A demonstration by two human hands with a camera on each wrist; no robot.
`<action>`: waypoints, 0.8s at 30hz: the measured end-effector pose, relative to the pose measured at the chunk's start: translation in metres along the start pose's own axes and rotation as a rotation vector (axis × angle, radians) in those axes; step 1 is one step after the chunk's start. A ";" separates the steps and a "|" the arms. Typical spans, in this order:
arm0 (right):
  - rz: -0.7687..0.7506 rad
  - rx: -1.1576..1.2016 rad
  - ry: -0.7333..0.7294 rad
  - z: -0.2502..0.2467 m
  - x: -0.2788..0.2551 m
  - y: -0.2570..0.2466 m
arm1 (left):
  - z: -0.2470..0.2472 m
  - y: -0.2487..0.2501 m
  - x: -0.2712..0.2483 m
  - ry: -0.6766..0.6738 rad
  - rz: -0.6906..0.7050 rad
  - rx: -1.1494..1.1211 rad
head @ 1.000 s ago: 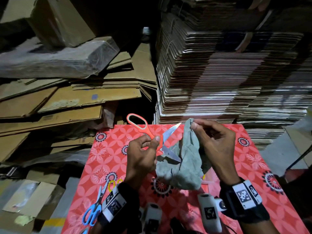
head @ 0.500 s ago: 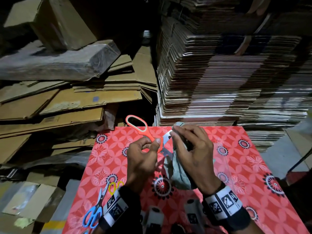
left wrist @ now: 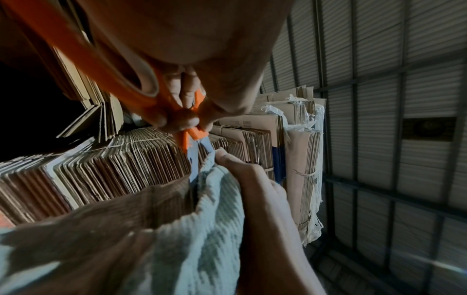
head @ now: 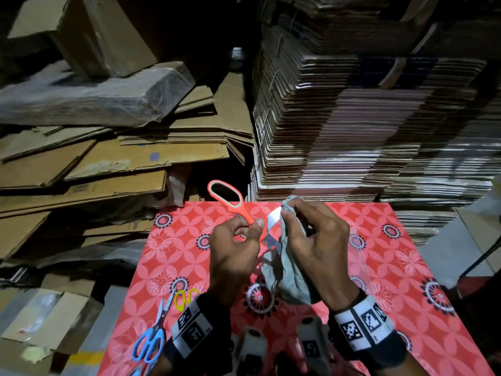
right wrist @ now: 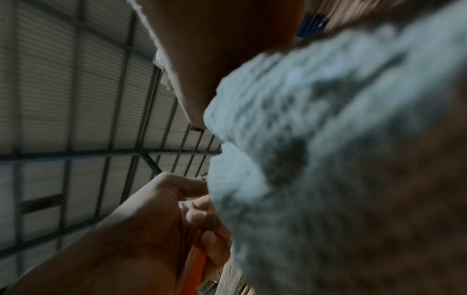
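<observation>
My left hand (head: 238, 240) grips orange-handled scissors (head: 230, 202) near the pivot, their blades spread apart and one handle loop pointing up and away. My right hand (head: 306, 234) pinches a grey-blue cloth (head: 290, 278) around one steel blade (head: 272, 217), near its tip. The cloth hangs down over the red flowered table cover (head: 393, 267). In the left wrist view my left hand's fingers (left wrist: 184, 117) clamp the orange scissors (left wrist: 101, 65) and the cloth (left wrist: 197, 229) wraps the blade (left wrist: 194, 159). The right wrist view is mostly filled by blurred cloth (right wrist: 341, 139).
Blue-handled scissors (head: 151, 340) and small yellow-handled scissors (head: 184, 297) lie at the near left of the cover. Tall stacks of flattened cardboard (head: 366, 118) rise behind the table. Loose cardboard sheets (head: 95, 164) and boxes pile up on the left.
My right hand moved left onto the blade with the cloth, then slid up the blade towards its tip. My left hand kept hold of the scissors.
</observation>
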State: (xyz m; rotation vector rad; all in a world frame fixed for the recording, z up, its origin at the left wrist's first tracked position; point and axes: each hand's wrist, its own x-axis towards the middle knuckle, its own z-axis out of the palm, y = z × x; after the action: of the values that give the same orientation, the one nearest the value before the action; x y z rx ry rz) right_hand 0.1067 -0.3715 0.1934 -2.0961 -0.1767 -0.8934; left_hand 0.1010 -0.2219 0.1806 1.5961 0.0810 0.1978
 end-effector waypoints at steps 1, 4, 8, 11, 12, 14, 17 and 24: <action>-0.028 -0.015 -0.015 0.001 -0.001 -0.002 | 0.002 0.001 0.000 0.020 0.006 0.019; -0.079 0.004 -0.103 0.005 -0.010 -0.007 | 0.004 -0.001 0.004 0.058 0.044 0.094; -0.112 0.030 -0.197 0.003 -0.016 -0.004 | 0.003 -0.008 0.001 0.066 0.097 0.133; -0.084 0.050 -0.149 -0.003 -0.009 -0.002 | 0.006 0.000 -0.002 0.058 0.112 0.109; -0.062 0.053 -0.123 -0.004 -0.005 -0.001 | 0.008 0.000 0.000 0.058 0.122 0.124; -0.015 0.041 -0.070 -0.006 0.002 0.002 | 0.008 -0.001 0.003 0.048 0.162 0.180; 0.110 0.076 -0.007 -0.008 0.011 0.014 | 0.005 -0.011 0.002 0.054 0.169 0.224; 0.237 0.267 -0.079 -0.021 0.019 0.021 | -0.001 -0.010 -0.001 0.092 0.133 0.177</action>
State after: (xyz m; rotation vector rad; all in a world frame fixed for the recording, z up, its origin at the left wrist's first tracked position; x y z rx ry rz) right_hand 0.1181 -0.4044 0.2012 -1.8582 -0.0813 -0.6108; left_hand 0.1010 -0.2211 0.1706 1.7704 0.0645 0.3765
